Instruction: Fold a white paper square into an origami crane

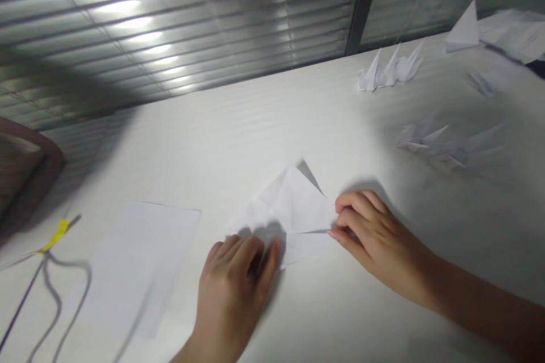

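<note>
From the head camera, the **left hand** [232, 289] is resting on the near edge of a **folded white paper** [289, 210], its fingers half curled and pressing down from above rather than closing around anything. The **right hand** [378, 238] is coming in from the right and is mostly closed, its thumb and fingers pinching the paper's right corner. The paper is lying flat on the white **counter** [238, 136] between the two hands, with its folded layers forming a point that is aiming away from the person.

To the left of the left hand, a **loose sheet of white paper** [136, 261] is lying flat and slightly blurred, well apart from the folded piece. Beyond it, a **grey cable** [55, 295] with a **yellow tape band** [55, 236] is trailing across the counter's left end. A **dark padded object** [21, 176] is showing at the left edge, though it is too dim to identify.

Toward the far right, **folded paper cranes** [389, 68] are standing near the back edge, while **flatter paper folds** [447, 144] are lying closer in, blurred. A **white paper triangle** [464, 28] and a **pile of paper** [511, 34] are sitting in the far corner, below **window blinds** [170, 22] that are reflecting bright light.
</note>
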`<state>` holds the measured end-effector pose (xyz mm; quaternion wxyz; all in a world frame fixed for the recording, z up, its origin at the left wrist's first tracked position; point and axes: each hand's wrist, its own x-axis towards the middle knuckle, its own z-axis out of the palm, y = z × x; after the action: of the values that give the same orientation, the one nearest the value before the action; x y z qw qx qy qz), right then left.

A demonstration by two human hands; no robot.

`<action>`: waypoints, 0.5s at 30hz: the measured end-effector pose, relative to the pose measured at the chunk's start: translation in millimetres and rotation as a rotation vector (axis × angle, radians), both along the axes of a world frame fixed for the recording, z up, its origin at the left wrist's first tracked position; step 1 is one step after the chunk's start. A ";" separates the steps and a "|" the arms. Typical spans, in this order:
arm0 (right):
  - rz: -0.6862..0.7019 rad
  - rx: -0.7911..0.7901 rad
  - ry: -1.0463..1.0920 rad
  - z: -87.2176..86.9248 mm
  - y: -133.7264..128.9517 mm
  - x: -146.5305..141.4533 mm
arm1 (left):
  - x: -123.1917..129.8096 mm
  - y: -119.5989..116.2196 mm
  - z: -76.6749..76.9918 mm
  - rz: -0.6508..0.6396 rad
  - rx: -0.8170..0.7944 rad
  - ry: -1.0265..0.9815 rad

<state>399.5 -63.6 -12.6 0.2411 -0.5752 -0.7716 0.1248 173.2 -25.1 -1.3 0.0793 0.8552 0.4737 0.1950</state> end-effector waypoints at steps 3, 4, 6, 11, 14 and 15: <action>-0.007 0.048 -0.035 0.2 -1.5 -1.5 | -2.4 0.0 -1.4 -0.032 0.017 0.038; -0.012 0.053 -0.042 0.4 -1.6 -1.6 | -2.9 0.1 -1.5 -0.038 0.017 0.043; -0.026 0.049 -0.045 0.8 -1.2 -1.3 | -3.5 0.4 -1.1 -0.038 0.011 0.053; -0.050 0.048 -0.025 0.4 -0.1 0.6 | -3.1 0.6 -0.2 -0.026 -0.002 0.074; -0.068 0.038 -0.008 -0.1 0.5 1.1 | -2.2 1.5 -1.1 -0.029 0.013 0.086; -0.074 0.037 -0.002 -0.1 0.8 1.2 | -2.1 1.8 -1.5 -0.032 0.017 0.088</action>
<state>400.7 -62.8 -12.7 0.2553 -0.5990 -0.7522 0.1010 171.1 -23.3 -2.8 0.0543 0.8711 0.4613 0.1598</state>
